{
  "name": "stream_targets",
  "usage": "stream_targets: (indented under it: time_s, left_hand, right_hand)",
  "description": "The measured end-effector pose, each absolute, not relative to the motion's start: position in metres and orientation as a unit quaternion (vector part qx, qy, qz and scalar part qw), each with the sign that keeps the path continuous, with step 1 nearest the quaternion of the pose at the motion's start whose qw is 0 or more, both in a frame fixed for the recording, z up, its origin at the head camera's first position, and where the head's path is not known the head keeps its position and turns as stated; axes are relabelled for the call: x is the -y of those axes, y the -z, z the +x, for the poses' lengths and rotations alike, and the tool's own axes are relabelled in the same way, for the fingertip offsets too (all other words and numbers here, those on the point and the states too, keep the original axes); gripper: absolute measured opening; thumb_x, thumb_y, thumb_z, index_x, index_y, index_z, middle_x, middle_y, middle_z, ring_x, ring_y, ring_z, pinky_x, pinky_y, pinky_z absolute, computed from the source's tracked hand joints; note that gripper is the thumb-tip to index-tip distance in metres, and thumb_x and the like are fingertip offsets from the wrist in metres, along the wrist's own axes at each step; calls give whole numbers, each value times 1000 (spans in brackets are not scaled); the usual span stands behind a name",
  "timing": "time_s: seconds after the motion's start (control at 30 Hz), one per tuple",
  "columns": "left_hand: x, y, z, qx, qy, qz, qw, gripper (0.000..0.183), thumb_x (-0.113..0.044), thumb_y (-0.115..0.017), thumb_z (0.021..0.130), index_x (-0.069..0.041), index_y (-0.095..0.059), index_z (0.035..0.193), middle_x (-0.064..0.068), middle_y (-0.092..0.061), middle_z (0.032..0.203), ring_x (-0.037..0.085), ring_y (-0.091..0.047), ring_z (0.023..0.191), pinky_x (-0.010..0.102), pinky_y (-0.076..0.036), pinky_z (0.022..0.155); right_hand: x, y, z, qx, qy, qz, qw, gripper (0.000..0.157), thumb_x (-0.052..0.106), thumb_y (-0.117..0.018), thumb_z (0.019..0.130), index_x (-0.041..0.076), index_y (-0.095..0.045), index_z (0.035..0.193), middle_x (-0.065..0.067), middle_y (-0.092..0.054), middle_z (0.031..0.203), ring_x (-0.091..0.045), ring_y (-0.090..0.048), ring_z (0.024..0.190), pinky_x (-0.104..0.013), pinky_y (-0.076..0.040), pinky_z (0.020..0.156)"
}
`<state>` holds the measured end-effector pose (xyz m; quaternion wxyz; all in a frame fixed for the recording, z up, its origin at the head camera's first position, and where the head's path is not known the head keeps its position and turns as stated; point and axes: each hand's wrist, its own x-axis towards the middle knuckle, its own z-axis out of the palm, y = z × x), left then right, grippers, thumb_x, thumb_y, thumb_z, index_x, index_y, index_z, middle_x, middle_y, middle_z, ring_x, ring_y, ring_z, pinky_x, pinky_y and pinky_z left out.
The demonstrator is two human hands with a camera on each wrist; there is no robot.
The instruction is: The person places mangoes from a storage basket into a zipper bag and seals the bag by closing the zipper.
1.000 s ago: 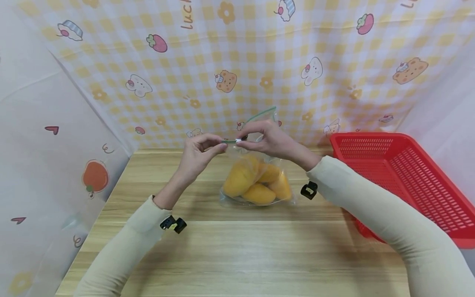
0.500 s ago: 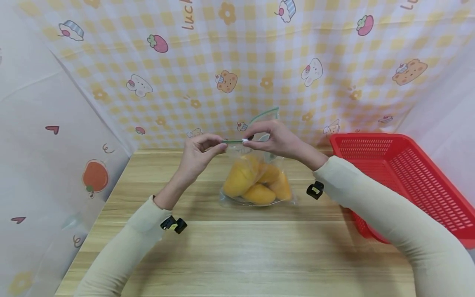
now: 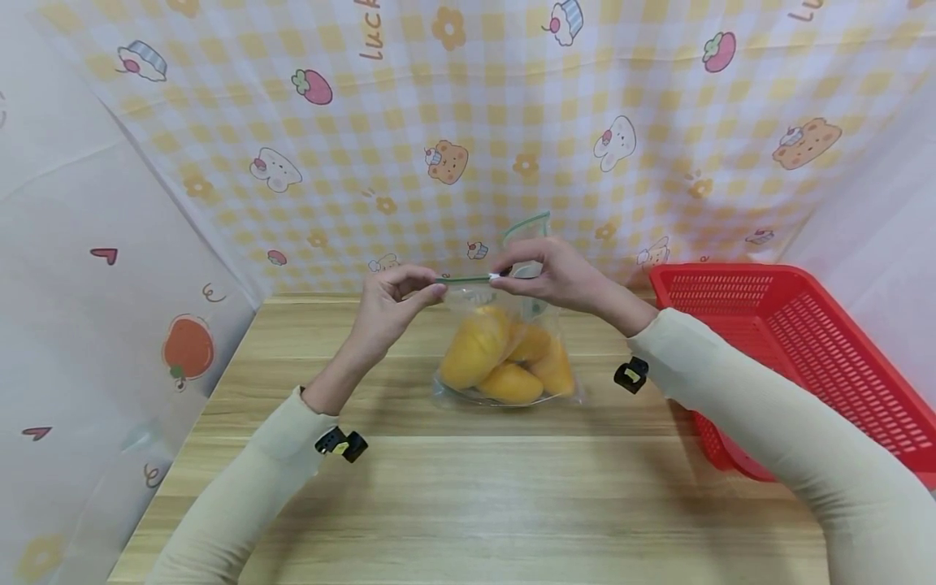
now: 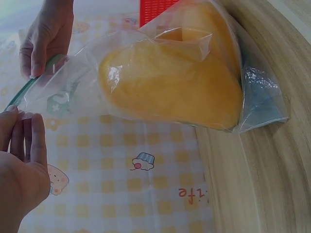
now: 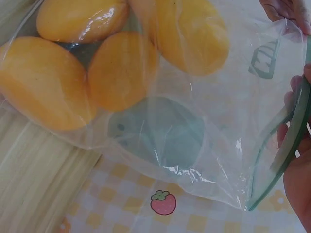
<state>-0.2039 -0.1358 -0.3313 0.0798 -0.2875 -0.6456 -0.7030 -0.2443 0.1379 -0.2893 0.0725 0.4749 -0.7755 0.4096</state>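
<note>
A clear zip bag with a green zip strip stands upright on the table, holding several yellow mangoes. My left hand pinches the strip's left end between thumb and fingers. Farther right along the strip, my right hand pinches the small white slider. Beyond the right hand the strip's far end slants up and stands apart in two edges. The left wrist view shows both hands at the bag's mouth. Part of the slider is hidden by the right fingers.
At the right stands a red plastic basket with perforated walls, partly behind the right sleeve. A yellow checked cloth hangs behind the wooden table. A white sheet bounds the left side.
My right hand has slid to the right along the strip with the slider, leaving a longer stretch of green strip between the hands. The left hand and the mangoes stay in place.
</note>
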Motion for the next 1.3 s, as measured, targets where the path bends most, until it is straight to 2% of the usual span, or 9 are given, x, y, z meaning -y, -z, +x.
stream_targets:
  time_s: [0.23,0.53,0.83,1.13,1.3]
  left_hand:
    - [138,334,-205,645,701,-293,82,7,7,-72,92,9,-70,99,16,-70,93,22,-69,83,38,-61,80]
    - [139,334,-205,641,707,-288,74,8,5,-73,91,6,-72,99,17,-69,93,22,-70,83,38,-61,81]
    - [142,334,-206,644,706,-282,79,7,5,-72,92,1,-74,98,14,-70,92,23,-69,82,38,-61,81]
    - [143,333,-208,648,705,-278,76,10,7,-71,92,1,-74,99,15,-70,92,23,-70,82,38,-61,81]
    - [143,333,-207,646,707,-276,75,9,5,-73,92,0,-74,99,16,-70,92,23,-70,82,38,-61,81]
  right_hand:
    - [-144,290,-243,784,-405,465,71,8,5,-79,90,10,-80,97,5,-72,93,-14,-64,87,-33,-53,74]
    - [-149,289,-242,787,-401,464,74,9,6,-81,89,11,-80,96,7,-71,90,-14,-62,83,-30,-51,70]
    - [-156,287,-242,799,-385,455,85,9,8,-81,89,12,-81,97,9,-70,87,-13,-62,77,-29,-52,61]
    - [-164,281,-242,812,-375,440,79,9,9,-81,89,13,-80,98,6,-73,93,-15,-64,79,-28,-54,60]
    - [-167,282,-242,814,-376,436,74,10,9,-80,90,12,-80,99,5,-73,94,-15,-65,80,-24,-53,60]
